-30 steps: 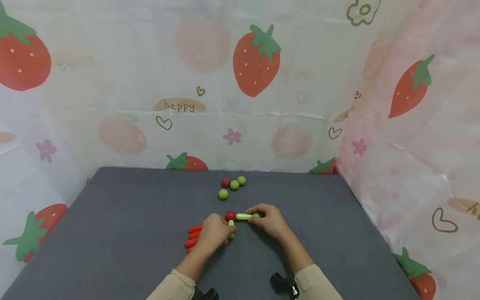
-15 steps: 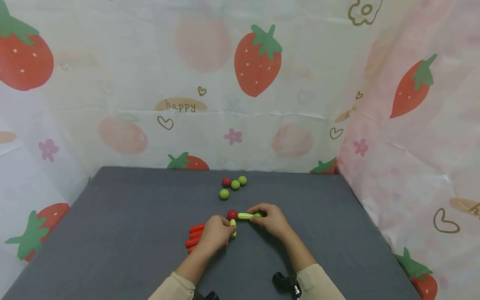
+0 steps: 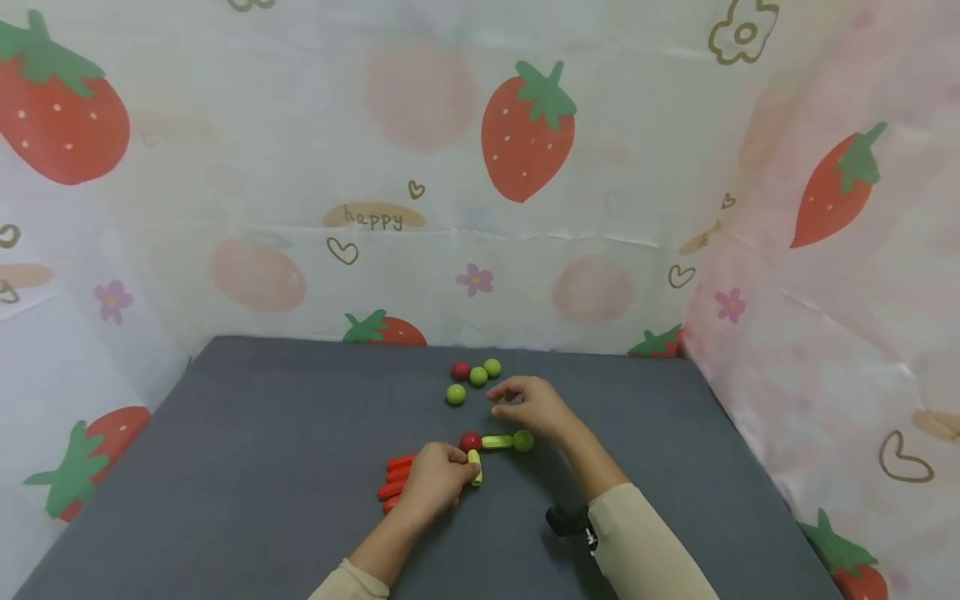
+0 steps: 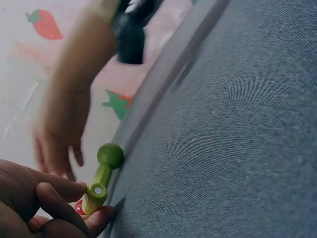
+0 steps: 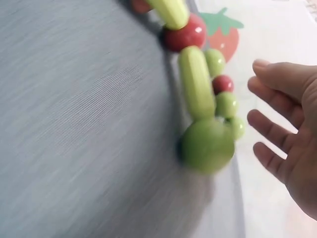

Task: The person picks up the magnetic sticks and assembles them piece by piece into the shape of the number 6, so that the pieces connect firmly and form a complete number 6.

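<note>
Fingers pinching on the left hand (image 3: 437,479), loose on the right hand (image 3: 534,407)

Left's got the near yellow-green rod (image 3: 474,463), and it's the closer hand. Rod's on the right-edge side of those fingers, long axis roughly near edge to far edge of the surface (image 3: 300,425), far end up against the red ball (image 3: 470,442). Other yellow-green rod (image 3: 497,442) points from that ball toward the right edge, capped by a green ball (image 3: 523,441). Right's up in the air, empty.
</note>
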Available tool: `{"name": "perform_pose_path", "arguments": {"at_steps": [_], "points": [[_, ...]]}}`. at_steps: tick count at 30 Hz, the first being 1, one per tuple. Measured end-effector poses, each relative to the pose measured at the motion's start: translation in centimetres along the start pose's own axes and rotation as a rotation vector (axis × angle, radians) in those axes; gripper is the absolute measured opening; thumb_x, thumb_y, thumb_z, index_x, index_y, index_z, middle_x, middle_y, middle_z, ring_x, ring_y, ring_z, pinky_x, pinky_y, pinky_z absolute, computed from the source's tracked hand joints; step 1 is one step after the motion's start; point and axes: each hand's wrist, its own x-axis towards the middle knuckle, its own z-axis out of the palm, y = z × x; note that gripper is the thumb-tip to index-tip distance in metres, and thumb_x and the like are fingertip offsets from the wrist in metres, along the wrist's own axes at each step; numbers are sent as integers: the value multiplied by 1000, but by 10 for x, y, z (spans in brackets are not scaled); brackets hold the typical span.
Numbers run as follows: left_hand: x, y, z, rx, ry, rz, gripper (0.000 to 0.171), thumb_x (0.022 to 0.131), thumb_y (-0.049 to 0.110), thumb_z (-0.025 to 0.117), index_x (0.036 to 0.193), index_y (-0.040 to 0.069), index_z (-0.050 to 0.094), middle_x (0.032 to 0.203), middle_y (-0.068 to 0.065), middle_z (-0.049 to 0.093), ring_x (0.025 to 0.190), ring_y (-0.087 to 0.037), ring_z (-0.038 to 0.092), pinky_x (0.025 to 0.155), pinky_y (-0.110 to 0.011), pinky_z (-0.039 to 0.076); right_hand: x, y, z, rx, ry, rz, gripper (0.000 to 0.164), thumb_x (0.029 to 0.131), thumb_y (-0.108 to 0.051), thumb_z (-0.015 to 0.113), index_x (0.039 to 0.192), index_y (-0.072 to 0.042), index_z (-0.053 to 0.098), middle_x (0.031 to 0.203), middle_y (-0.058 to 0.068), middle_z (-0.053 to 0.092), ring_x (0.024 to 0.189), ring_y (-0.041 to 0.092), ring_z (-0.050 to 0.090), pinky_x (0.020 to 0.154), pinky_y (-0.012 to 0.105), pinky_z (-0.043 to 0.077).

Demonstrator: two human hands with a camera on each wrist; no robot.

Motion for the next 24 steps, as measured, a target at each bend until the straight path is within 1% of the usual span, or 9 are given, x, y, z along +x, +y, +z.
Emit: {"name": "perform_pose_path", "arguments": {"at_steps": [3,7,10,13,15,18,22,24], "points": [[-1,-1,0,-17,1,8,24,89,12,76,104,-6,74,66,-9,66,44,-11,51,46,-27,45,16,-12,0,-5,-11,-21,28,96,-23,75,123,-18,74,122,-3,68,115,23,59,86,42,53],[-1,-3,0,-29,-5,15,21,89,12,76,102,-4,74,65,-8,65,43,-10,50,46,-27,44,33,-18,7,13,-39,-49,30,96,-20,74,126,-15,73,129,8,65,108,24,59,78,37,53],[0,-5,-1,-40,-11,9,21,89,12,76,102,-4,75,65,-8,66,43,-10,49,46,-27,44,44,-19,15,22,-54,-63,32,95,-15,74,127,-14,72,127,14,64,94,23,58,73,34,50],[0,-7,-1,-54,-17,0,25,89,11,76,106,-7,74,65,-9,66,43,-10,48,46,-26,44,52,-18,21,13,-65,-62,34,94,-11,75,128,-14,72,121,17,63,82,20,53,67,31,45],[0,-7,-2,-60,-21,-8,27,89,11,76,109,-8,73,65,-9,66,42,-9,48,46,-26,43,56,-16,25,7,-72,-53,36,93,-10,75,129,-13,72,118,17,62,76,19,50,64,31,42],[0,-6,-4,-63,-21,-11,27,89,10,77,108,-8,73,64,-9,66,42,-9,47,45,-26,43,60,-15,29,-12,-74,-35,37,93,-10,75,130,-15,71,110,14,60,71,17,46,61,30,40],[1,-5,-5,-63,-24,-4,20,88,10,77,101,-5,75,59,-5,61,40,-9,46,44,-26,41,63,-13,34,-45,-62,-9,38,93,-12,77,130,-18,72,92,8,57,66,16,44,59,30,38],[2,-5,-6,-65,-29,0,17,88,11,77,97,-4,76,56,-2,58,40,-8,45,44,-25,39,64,-14,36,-47,-59,-2,38,93,-12,77,130,-19,72,88,6,57,67,17,45,60,30,38]]}}
